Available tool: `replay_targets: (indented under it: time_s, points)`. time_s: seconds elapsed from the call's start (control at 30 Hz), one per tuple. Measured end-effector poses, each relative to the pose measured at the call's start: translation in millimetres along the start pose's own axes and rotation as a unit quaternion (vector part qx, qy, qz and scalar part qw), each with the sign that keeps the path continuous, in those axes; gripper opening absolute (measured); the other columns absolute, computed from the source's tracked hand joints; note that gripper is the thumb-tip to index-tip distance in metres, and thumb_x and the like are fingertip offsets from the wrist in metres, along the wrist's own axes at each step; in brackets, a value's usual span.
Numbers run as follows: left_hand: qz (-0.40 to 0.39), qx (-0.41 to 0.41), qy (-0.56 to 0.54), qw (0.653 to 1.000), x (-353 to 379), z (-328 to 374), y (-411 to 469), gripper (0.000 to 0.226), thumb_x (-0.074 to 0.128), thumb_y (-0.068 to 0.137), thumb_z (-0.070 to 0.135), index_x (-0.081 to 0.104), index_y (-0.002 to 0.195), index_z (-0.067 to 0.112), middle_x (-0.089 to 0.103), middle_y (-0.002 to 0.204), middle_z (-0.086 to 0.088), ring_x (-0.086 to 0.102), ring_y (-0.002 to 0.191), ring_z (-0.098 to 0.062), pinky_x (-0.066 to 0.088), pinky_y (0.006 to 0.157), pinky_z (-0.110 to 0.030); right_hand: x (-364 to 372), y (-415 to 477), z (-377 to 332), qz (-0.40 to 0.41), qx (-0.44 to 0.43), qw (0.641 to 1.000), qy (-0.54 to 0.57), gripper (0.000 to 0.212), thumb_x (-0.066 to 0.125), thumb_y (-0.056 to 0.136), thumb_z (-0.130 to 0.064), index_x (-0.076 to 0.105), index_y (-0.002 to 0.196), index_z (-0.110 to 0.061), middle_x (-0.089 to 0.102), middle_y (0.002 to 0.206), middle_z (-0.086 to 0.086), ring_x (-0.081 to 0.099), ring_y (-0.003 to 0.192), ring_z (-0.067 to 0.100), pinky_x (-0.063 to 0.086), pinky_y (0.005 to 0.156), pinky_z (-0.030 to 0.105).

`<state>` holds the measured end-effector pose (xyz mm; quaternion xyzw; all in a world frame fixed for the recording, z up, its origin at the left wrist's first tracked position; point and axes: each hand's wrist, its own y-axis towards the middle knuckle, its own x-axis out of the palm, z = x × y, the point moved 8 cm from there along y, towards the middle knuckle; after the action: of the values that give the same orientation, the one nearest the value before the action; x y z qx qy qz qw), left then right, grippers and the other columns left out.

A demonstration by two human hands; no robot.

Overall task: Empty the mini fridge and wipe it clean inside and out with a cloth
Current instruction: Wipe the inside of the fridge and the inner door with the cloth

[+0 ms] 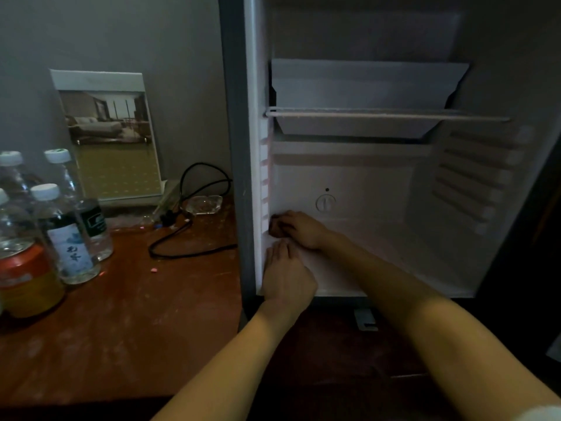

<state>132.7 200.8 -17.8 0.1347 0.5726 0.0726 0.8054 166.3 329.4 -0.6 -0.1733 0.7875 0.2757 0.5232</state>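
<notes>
The mini fridge (pixel 349 177) stands open with nothing stored inside; a wire shelf (pixel 385 114) crosses it under a tray. A pale white cloth (pixel 329 276) seems to lie on the fridge floor at the lower left, though the dim light makes it hard to tell. My left hand (pixel 288 278) lies flat on it with straight fingers, close to the left wall. Just beyond it, my right hand (pixel 299 229) has its fingers curled, apparently gripping the cloth's far edge in the left rear corner. A round dial (pixel 325 203) sits on the back wall above my right hand.
On the wooden table (pixel 136 314) left of the fridge stand several water bottles (pixel 71 235) and an orange can (pixel 27 278). A framed picture (pixel 109 135) leans on the wall, with a black cable (pixel 188 238) and a glass ashtray (pixel 204 205) nearby.
</notes>
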Motion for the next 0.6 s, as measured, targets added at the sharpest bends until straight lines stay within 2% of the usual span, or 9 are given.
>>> replay_targets:
  time_s: [0.17, 0.3, 0.33, 0.4, 0.5, 0.6]
  points:
    - [-0.016, -0.004, -0.004, 1.0, 4, -3, 0, 0.064, 0.038, 0.095, 0.018, 0.015, 0.151, -0.002, 0.015, 0.159, -0.018, 0.012, 0.147, -0.027, 0.001, 0.121, -0.031, -15, -21, 26, -0.013, 0.016, 0.999, 0.046, 0.026, 0.047, 0.094, 0.003, 0.068, 0.11, 0.003, 0.06, 0.127, 0.021, 0.055, 0.117, 0.034, 0.035, 0.103, 0.03]
    - [-0.014, -0.008, -0.005, 1.0, 6, -4, 1, 0.063, 0.038, 0.095, 0.018, 0.016, 0.151, -0.002, 0.015, 0.159, -0.017, 0.012, 0.147, -0.027, 0.001, 0.121, -0.031, -38, -53, 63, 0.013, 0.072, 0.995, 0.063, 0.027, 0.047, 0.096, 0.003, 0.066, 0.115, 0.004, 0.057, 0.133, 0.016, 0.052, 0.123, 0.024, 0.028, 0.095, 0.006]
    - [-0.014, -0.008, -0.004, 1.0, 6, -4, 1, 0.062, 0.037, 0.096, 0.018, 0.016, 0.151, -0.001, 0.014, 0.159, -0.017, 0.012, 0.147, -0.027, 0.001, 0.121, -0.031, -45, -62, 76, 0.03, 0.085, 0.993, 0.071, 0.026, 0.048, 0.095, 0.004, 0.065, 0.116, 0.005, 0.058, 0.131, 0.016, 0.053, 0.121, 0.023, 0.028, 0.093, 0.004]
    - [-0.016, -0.009, -0.008, 1.0, 7, -4, 0, 0.062, 0.037, 0.096, 0.017, 0.016, 0.151, -0.001, 0.014, 0.159, -0.017, 0.011, 0.148, -0.027, 0.001, 0.121, -0.031, -58, -84, 106, 0.06, 0.128, 0.986, 0.085, 0.025, 0.051, 0.095, 0.001, 0.065, 0.116, 0.005, 0.06, 0.128, 0.017, 0.055, 0.119, 0.026, 0.031, 0.096, 0.009]
    - [-0.016, -0.014, -0.009, 1.0, 9, -6, 1, 0.061, 0.036, 0.097, 0.019, 0.017, 0.151, -0.001, 0.014, 0.159, -0.016, 0.011, 0.147, -0.027, 0.001, 0.121, -0.032, -73, -119, 154, 0.102, 0.211, 0.967, 0.098, 0.027, 0.061, 0.094, -0.016, 0.068, 0.119, -0.007, 0.063, 0.123, 0.005, 0.057, 0.116, 0.022, 0.039, 0.106, 0.028]
    - [-0.019, -0.013, -0.001, 1.0, 10, -6, 2, 0.06, 0.036, 0.097, 0.02, 0.018, 0.151, -0.001, 0.016, 0.159, -0.016, 0.013, 0.147, -0.028, 0.003, 0.121, -0.033, -77, -138, 180, 0.133, 0.272, 0.95, 0.072, 0.031, 0.062, 0.094, -0.023, 0.067, 0.121, -0.011, 0.062, 0.127, 0.007, 0.057, 0.118, 0.026, 0.042, 0.102, 0.03]
